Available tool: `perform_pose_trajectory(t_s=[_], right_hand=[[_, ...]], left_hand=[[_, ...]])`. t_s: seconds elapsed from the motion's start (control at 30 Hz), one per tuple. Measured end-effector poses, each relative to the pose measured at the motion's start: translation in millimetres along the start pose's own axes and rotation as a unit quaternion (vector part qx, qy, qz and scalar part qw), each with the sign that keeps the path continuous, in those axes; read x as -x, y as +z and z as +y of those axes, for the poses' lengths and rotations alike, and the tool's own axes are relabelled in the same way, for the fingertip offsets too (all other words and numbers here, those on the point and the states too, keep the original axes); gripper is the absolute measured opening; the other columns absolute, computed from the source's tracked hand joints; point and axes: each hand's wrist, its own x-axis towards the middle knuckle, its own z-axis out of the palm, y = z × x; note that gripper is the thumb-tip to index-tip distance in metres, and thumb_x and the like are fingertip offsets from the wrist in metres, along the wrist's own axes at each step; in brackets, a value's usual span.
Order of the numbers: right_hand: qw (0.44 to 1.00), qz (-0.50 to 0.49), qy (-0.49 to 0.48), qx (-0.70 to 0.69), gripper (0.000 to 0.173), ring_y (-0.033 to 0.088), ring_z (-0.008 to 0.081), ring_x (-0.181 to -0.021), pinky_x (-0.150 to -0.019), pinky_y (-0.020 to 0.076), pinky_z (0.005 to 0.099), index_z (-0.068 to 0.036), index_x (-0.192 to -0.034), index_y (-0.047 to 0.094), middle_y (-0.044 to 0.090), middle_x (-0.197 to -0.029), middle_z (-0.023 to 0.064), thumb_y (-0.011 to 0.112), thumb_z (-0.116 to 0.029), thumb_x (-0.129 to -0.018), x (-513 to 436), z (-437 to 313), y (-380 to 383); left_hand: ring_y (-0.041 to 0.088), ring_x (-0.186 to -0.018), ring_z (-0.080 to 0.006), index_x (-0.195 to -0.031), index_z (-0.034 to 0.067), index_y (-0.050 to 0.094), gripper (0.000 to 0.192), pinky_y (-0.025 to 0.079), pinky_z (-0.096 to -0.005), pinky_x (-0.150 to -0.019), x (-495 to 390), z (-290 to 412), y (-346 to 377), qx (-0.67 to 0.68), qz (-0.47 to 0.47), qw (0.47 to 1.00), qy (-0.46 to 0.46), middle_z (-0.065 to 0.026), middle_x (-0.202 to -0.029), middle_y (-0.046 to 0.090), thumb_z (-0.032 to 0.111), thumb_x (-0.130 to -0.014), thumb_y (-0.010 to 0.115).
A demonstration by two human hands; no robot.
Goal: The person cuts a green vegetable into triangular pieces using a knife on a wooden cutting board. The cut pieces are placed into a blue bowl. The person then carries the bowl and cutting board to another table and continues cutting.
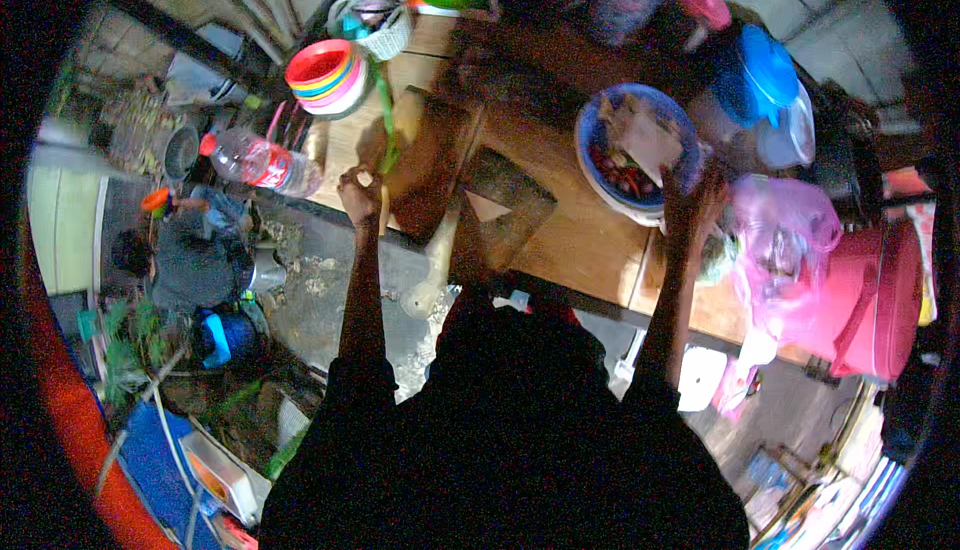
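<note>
My left hand [362,191] is closed around a small pale item [364,178], too blurred to name, above the near edge of a wooden table [570,250]. A plastic bottle [262,163] with a red cap lies on its side to its left. On the right, my right hand [694,193] is at the near right rim of a blue bowl [589,148]. Red pieces [622,178], perhaps chillies or shallots, and a pale flat piece [652,141] are in the bowl. Blur hides whether the fingers grip anything. A dark square slab [529,201] lies between the hands.
Stacked colourful bowls [326,77] and a white basket [379,24] stand at the back left. A pink plastic bag [780,227] and a pink container [870,302] are at the right, below a blue plastic vessel [769,69]. Another person [199,257] is at the far left.
</note>
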Motion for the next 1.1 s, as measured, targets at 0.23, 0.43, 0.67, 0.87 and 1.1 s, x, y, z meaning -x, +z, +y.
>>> perform_pose_trajectory(t_s=[0.23,0.43,0.67,0.87,1.1], right_hand=[[0.787,-0.542,-0.262,-0.132,0.022,0.061,0.0306,-0.074,-0.065,0.0489,0.0437,-0.011,-0.100,0.066,0.064,-0.078,0.0123,0.058,-0.016,-0.080,151,-91,52],[0.759,-0.513,0.279,-0.289,0.022,0.058,0.0245,-0.053,-0.049,0.0417,0.0402,-0.010,-0.061,0.061,0.059,-0.057,0.0074,0.069,-0.029,-0.068,237,-138,68],[0.874,-0.454,-0.163,-0.047,0.017,0.062,0.0229,-0.062,-0.054,0.0458,0.0398,-0.008,-0.071,0.065,0.066,-0.066,0.0061,0.069,-0.024,-0.073,287,-84,132],[0.834,-0.371,-0.161,-0.374,0.008,0.065,0.0197,-0.069,-0.063,0.0513,0.0359,-0.009,-0.080,0.070,0.068,-0.071,0.0052,0.068,-0.013,-0.073,271,-82,117],[0.831,-0.187,0.399,-0.338,0.037,0.065,0.0317,-0.084,-0.073,0.0537,0.0404,-0.004,-0.107,0.050,0.062,-0.095,0.0190,0.062,-0.032,-0.085,174,-43,65]], left_hand=[[0.046,-0.118,-0.0446,-0.142,0.014,0.030,0.113,0.045,-0.0531,-0.091,9,2,-16,-0.093,-0.205,0.972,-0.065,-0.0253,-0.130,0.045,0.053,-0.051,0.086],[0.055,-0.106,-0.0385,-0.126,0.010,0.047,0.075,0.048,-0.0481,-0.084,14,-5,-14,-0.010,-0.165,0.986,-0.027,-0.0200,-0.115,0.057,0.038,-0.064,0.080],[0.062,-0.068,-0.0195,-0.098,0.003,0.061,0.026,0.050,-0.0343,-0.062,30,1,-45,0.248,-0.153,0.953,-0.079,-0.0096,-0.077,0.065,0.028,-0.090,0.063],[0.064,-0.070,-0.0161,-0.100,0.003,0.059,0.030,0.052,-0.0304,-0.068,109,45,-50,0.523,-0.237,0.797,-0.188,-0.0063,-0.078,0.068,0.031,-0.091,0.065],[0.060,-0.098,-0.0297,-0.105,0.005,0.061,0.030,0.049,-0.0360,-0.082,171,40,-42,0.140,-0.279,0.950,0.024,-0.0149,-0.111,0.059,0.027,-0.086,0.069]])
